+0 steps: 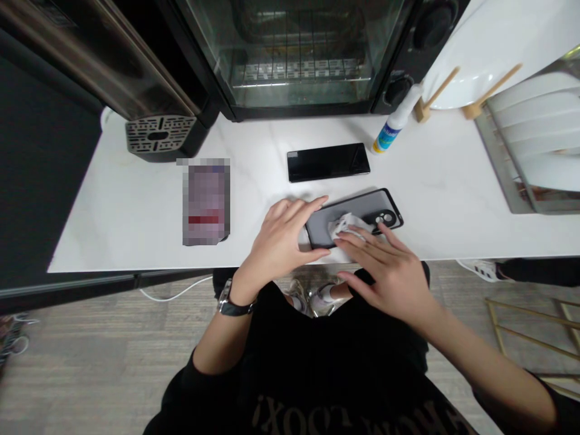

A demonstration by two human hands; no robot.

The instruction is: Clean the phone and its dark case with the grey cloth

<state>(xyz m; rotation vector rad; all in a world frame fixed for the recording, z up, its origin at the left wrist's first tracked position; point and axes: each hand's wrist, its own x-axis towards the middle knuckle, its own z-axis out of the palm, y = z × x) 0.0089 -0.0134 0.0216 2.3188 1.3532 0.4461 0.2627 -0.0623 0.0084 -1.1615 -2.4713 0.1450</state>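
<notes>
A phone case (322, 222) with a black rim and a translucent grey back lies near the counter's front edge, its camera ring at the right end. My left hand (281, 237) grips the left end of it, fingers along the far edge and thumb along the near one. Under the fingertips of my right hand (390, 269) a crumpled white tissue (348, 222) is pressed against the back of the case. Just beyond lies a black smartphone (328, 163), screen up. A white spray bottle (388, 136) with a blue and yellow label stands to its right.
A toaster oven (299, 112) stands at the back, beside a machine with a slotted drip tray (161, 136). A pixelated item (206, 202) lies at left. Plates and a metal dish rack (501, 160) occupy the right. Another person's shoe (480, 270) shows below.
</notes>
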